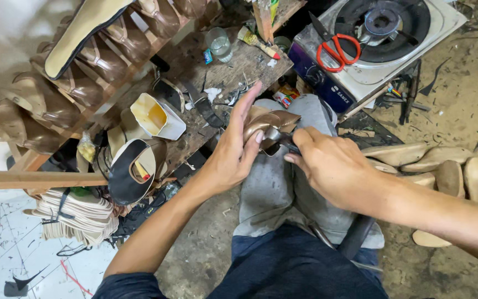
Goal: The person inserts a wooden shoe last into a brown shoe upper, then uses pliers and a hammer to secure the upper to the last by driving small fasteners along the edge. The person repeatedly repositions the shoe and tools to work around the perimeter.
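Left hand (233, 152), fingers half spread, cups a bronze shoe upper (269, 123); right hand (327, 163) fingers pinch pincers (276, 139) biting its edge.

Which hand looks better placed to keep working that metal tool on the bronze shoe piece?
Probably the right hand: it grips the metal tool at the bronze shoe piece, which the left hand steadies.

Our sleeves: dark navy, short, ending above the elbows.
Our forearms: bare, nothing on the wrists.
Our trousers: grey, worn.
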{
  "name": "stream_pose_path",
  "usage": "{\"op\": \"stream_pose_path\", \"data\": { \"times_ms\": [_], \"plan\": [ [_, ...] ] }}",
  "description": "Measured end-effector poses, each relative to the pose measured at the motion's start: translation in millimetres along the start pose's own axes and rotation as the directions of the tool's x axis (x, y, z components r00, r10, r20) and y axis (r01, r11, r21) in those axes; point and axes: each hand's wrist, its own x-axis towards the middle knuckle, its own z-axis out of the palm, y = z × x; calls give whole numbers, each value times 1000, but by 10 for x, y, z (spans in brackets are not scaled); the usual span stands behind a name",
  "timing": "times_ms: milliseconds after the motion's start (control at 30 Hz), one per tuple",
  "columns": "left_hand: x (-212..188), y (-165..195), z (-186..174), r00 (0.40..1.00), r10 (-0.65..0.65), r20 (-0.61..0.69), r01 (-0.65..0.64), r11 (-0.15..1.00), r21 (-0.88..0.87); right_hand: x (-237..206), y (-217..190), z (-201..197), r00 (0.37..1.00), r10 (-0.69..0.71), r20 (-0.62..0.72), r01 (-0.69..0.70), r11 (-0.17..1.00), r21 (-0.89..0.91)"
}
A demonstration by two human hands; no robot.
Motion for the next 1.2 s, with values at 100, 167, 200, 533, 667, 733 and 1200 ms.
{"op": "stream_pose_path", "data": {
  "times_ms": [100, 167, 200, 533, 667, 733, 1200],
  "plan": [
    [-7, -41, 3, 1000, 1, -31, -3, 997, -71, 48, 44, 298, 992, 32, -121, -38, 998, -46],
    [2, -64, 10, 996, -78, -33, 70, 979, -193, 115, 112, 533, 955, -70, -288, 61, 997, -40],
    [11, -73, 12, 985, -170, -9, 161, 944, -287, 134, 146, 621, 941, -100, -323, 96, 995, -26],
    [-18, -29, -40, 1000, -20, 13, 19, 1000, 24, -2, 31, 260, 996, -69, -59, 53, 969, -241],
    [-29, -26, -73, 1000, -17, 26, 16, 1000, 19, -13, 5, 252, 991, 132, 20, -132, 991, -7],
    [-34, -38, -74, 1000, -10, 21, 11, 999, -52, 8, 13, 410, 988, 64, -139, -65, 998, -3],
    [22, -198, -160, 996, -70, -60, 64, 994, -90, -33, 124, 410, 999, 11, -38, 0, 957, 290]
  ]
}}
